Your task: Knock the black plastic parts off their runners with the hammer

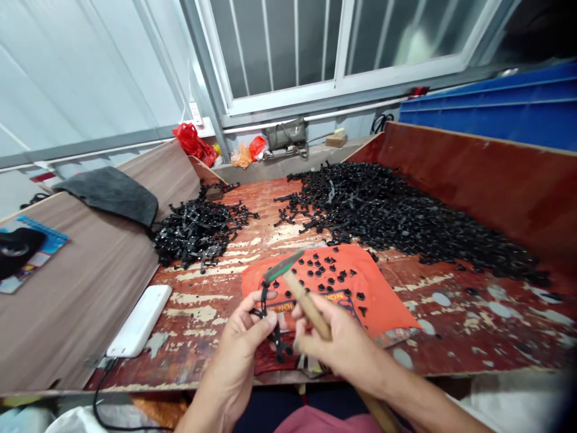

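Note:
My left hand [246,337] is closed, thumb and fingers pinching a thin black linked part [278,344] above the front of the table. My right hand [333,334] is wrapped round the long wooden handle of a hammer [311,307], whose narrow green and grey head points up and left, close above the linked part's upper end. Beneath both hands lies an orange cloth or bag [387,300] with printed lettering. Several small black round-headed pieces [331,281] are scattered over it, some partly hidden by the hands and the hammer.
A large heap of black parts [383,204] spreads at the right, a smaller heap [198,228] at the left. A white phone-like device [140,322] with a cable lies at front left. Wooden boards [451,180] wall the sides; a blue crate [496,105] stands behind the right board.

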`<state>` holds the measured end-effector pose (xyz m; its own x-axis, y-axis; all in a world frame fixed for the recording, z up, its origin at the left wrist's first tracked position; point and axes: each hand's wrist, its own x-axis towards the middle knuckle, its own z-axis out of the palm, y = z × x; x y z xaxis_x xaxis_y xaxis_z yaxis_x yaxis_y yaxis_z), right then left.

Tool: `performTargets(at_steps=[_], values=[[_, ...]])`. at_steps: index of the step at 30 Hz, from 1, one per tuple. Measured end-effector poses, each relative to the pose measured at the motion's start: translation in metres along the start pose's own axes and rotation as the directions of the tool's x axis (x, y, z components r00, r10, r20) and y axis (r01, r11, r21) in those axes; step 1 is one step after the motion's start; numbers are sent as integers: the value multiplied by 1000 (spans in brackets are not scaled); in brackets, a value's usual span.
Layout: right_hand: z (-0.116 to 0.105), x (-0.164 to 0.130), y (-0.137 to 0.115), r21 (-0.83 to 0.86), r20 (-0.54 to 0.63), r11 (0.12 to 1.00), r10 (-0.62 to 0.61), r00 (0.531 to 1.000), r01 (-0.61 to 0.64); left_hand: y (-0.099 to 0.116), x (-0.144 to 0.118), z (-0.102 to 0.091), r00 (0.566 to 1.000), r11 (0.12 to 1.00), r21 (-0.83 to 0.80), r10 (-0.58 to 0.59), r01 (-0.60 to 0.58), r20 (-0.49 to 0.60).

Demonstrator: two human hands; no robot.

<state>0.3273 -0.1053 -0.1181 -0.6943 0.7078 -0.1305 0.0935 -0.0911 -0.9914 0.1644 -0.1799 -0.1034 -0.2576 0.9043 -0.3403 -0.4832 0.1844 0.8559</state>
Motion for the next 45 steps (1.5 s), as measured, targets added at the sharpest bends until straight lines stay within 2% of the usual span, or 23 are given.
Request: performTargets(at_steps=[2, 6, 10, 13, 15, 16, 18, 21, 23, 25, 27, 29, 31, 33, 36, 39, 42, 45], values=[[10, -1, 4, 42, 46, 999, 3, 999, -5, 0, 1, 1, 1000, 1000, -29, -7, 7, -5], [20, 1, 9, 106, -27, 994, -11, 1000, 14, -6, 6, 0, 1000, 999, 41, -5, 6, -18], [15, -3, 10, -12, -64, 999, -50, 997, 50, -12, -3, -2, 989, 976, 166, -149, 144, 22], [7, -6, 7, -118, -110, 992, -67, 992, 54, -4, -21, -15, 971, 926, 321, -231, 201, 56], [0, -5, 2, -143, -116, 989, -56, 992, 40, 10, -33, -32, 972, 868, 457, -233, 195, 29], [-4, -5, -1, -131, -101, 991, -38, 994, 24, 18, -37, -42, 978, 835, 521, -209, 176, 4], [-9, -2, -7, -95, -54, 995, 6, 999, -11, 31, -42, -57, 997, 760, 646, -71, 71, -26], [-11, 1, -12, -88, -13, 996, 26, 1000, -27, 34, -40, -58, 992, 655, 748, 122, -102, 29], [-8, 1, -12, -103, -8, 995, 8, 1000, -9, 26, -34, -46, 986, 691, 711, 162, -131, 25], [-4, -1, -8, -119, -17, 993, -29, 999, 26, 17, -26, -32, 981, 798, 594, 181, -104, -70], [0, -4, -3, -154, -37, 986, -77, 996, 71, 10, -21, -22, 976, 888, 459, 134, -41, -174], [4, -8, 2, -214, -61, 971, -123, 991, 107, 7, -19, -21, 978, 918, 396, 50, 36, -205], [5, -12, 4, -275, -57, 954, -142, 988, 121, 7, -20, -30, 986, 898, 437, 22, 53, -165], [6, -15, 4, -323, -41, 938, -144, 989, 123, 10, -22, -41, 991, 861, 509, 56, 15, -124], [5, -17, 2, -385, -12, 910, -169, 985, 152, 13, -27, -48, 990, 859, 511, 60, 12, -124], [6, -16, 3, -423, 14, 887, -198, 980, 185, 9, -27, -36, 991, 911, 402, -48, 94, -123], [10, -15, 10, -427, 39, 888, -171, 984, 171, -3, -23, -18, 981, 948, 253, -186, 192, -46], [14, -16, 15, -408, 37, 901, -148, 988, 150, -15, -15, -10, 982, 973, 134, -188, 186, 1]])
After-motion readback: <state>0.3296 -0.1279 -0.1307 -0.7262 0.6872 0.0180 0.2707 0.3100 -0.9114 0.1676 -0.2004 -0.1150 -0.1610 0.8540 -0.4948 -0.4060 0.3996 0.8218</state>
